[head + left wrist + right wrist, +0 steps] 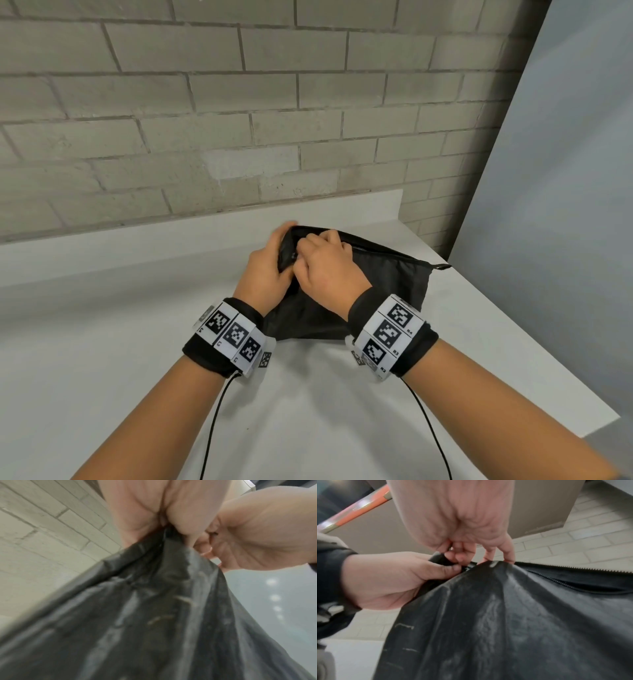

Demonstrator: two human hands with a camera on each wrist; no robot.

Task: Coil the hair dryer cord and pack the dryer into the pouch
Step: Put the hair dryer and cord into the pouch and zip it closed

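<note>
Both hands at the left end of the pouch (376,274), which lies on the table (120,359) just in front of the brick wall (239,102). Left hand (263,274) has thumb and fingers curled round the pouch's end corner, a closed grip on fabric. Right hand (325,263) is pinched narrow at the start of the zip (573,569) — probably on the pull, but the pull itself is hidden under the fingers, so I can't confirm. Right wrist view shows the zip teeth parted along the top, mouth open towards the far end. Dryer and cord not visible in any view; the pouch looks bulked, so likely already inside, can't tell for sure. My read: the step in hand is zipping shut, near the end of the task. To do it well: left hand anchors the corner and pulls back against the slider so the tape stays taut; right hand runs the pull straight along the teeth, not upward. Keep the two edges level — loose fabric or a stray cord loop near the track is the jam risk. If it drags, back off and push the contents down first.
</note>
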